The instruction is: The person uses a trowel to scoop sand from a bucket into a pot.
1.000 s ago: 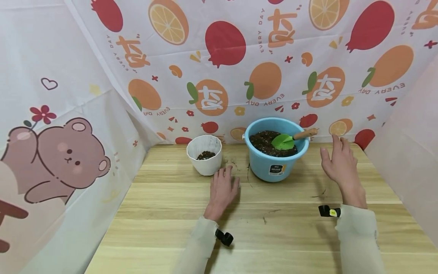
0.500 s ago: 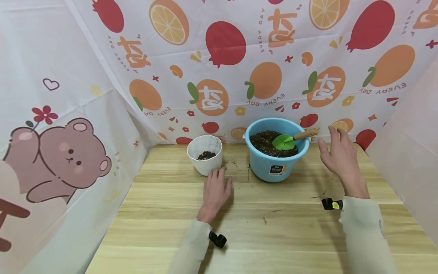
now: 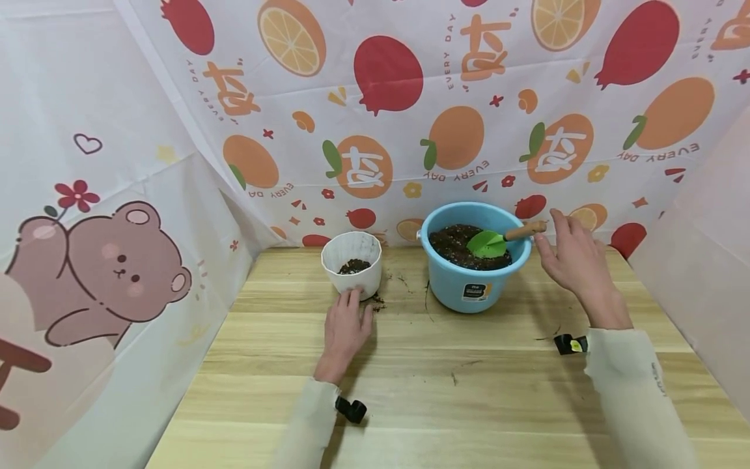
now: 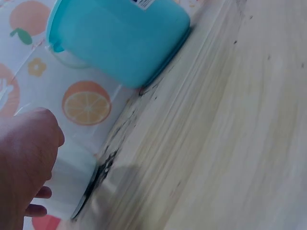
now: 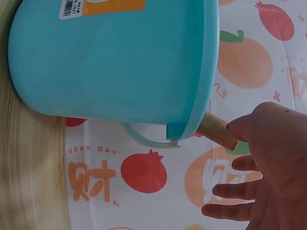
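Your left hand (image 3: 346,329) is at the white pot (image 3: 336,279) toward the back left corner of the wooden table (image 3: 445,417), its fingers loosely extended and their tips against the lower front wall; how firmly they press, you cannot tell. The pot stands upright near the back edge, a small heap of dark soil (image 3: 354,266) in its bottom and scattered crumbs (image 3: 377,301) on the wood by its base. To its right, well apart from it, the light blue bucket (image 3: 445,286) also stands upright near the back edge, filled partway with potting mix (image 3: 454,244) and bearing a dark label (image 3: 474,292) on its front. The trowel (image 3: 492,243) leans in the bucket, its green blade on the mix and its wooden handle over the right rim. Toward the back right corner, your right hand (image 3: 580,267) is raised beside the handle's end, thumb close to the wood and the other fingers extended, gripping nothing; whether the thumb touches, you cannot tell. Pale sleeves cover both your forearms. Behind the table's back edge hangs a white cloth (image 3: 398,140) printed with oranges and red fruit.
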Demonstrator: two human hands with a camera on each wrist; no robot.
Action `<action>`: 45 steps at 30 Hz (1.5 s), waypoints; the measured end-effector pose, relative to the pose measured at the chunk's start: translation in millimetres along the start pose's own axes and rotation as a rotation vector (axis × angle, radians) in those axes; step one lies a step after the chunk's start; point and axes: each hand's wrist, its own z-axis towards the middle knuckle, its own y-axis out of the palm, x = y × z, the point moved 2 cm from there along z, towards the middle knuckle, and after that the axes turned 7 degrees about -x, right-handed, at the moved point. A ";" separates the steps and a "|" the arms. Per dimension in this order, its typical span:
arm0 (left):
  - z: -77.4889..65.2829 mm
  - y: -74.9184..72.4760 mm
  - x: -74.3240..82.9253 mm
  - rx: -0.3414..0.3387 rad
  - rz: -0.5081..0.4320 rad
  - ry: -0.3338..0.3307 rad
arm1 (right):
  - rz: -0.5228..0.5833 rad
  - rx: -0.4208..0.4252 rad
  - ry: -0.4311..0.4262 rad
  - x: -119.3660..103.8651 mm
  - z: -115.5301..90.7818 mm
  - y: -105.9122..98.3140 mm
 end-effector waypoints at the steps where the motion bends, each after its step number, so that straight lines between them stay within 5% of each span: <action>1: -0.2 -1.2 -3.0 0.000 0.000 -0.003 | -0.006 -0.004 -0.008 -1.0 0.6 -0.1; 10: 0.9 -13.6 -18.7 0.011 -0.015 -0.007 | -0.038 -0.004 -0.061 -8.7 11.5 -2.3; 30: 15.6 -45.6 -49.1 0.203 -0.010 -0.063 | -0.116 0.000 -0.114 -13.3 21.0 -2.6; 45: 22.4 -53.6 -54.8 0.189 -0.010 -0.117 | -0.181 0.074 -0.197 -23.9 24.6 -4.4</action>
